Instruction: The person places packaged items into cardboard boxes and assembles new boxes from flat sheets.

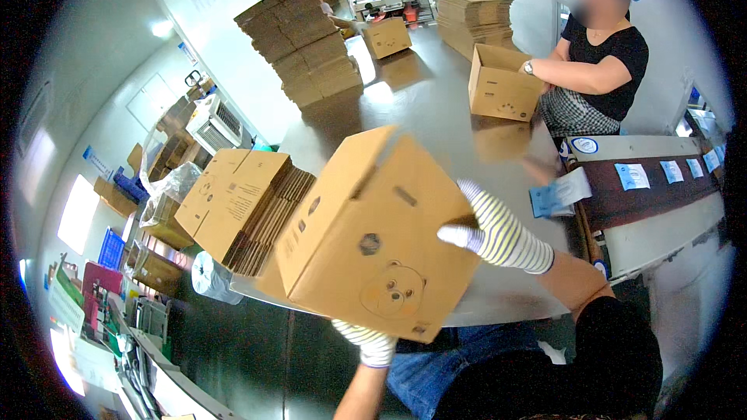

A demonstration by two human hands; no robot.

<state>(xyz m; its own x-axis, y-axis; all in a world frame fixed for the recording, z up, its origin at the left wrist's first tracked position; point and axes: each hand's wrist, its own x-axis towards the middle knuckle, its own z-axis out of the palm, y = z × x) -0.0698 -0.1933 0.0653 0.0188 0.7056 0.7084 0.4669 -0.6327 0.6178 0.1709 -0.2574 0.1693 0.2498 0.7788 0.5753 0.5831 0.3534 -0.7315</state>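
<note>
A tan cardboard box (420, 233), printed with a bear's face on one side, is tilted up in front of me over the near edge of the metal table. My left hand (369, 342), in a striped glove, holds it from below at its lower edge; the fingers are mostly hidden under the box. On the box's right edge lies my right hand (506, 233), gloved the same way, its thumb across the printed side and its fingers along the edge. Left of the box, a stack of flattened cartons (233, 206) leans on the table.
To the right runs a conveyor belt (646, 198) carrying blue-and-white packets, with one blurred packet (560, 193) at its end. Across the table (397, 97), a co-worker reaches into another box (504, 89). Tall carton stacks (299, 47) stand farther back, near a small box (387, 37).
</note>
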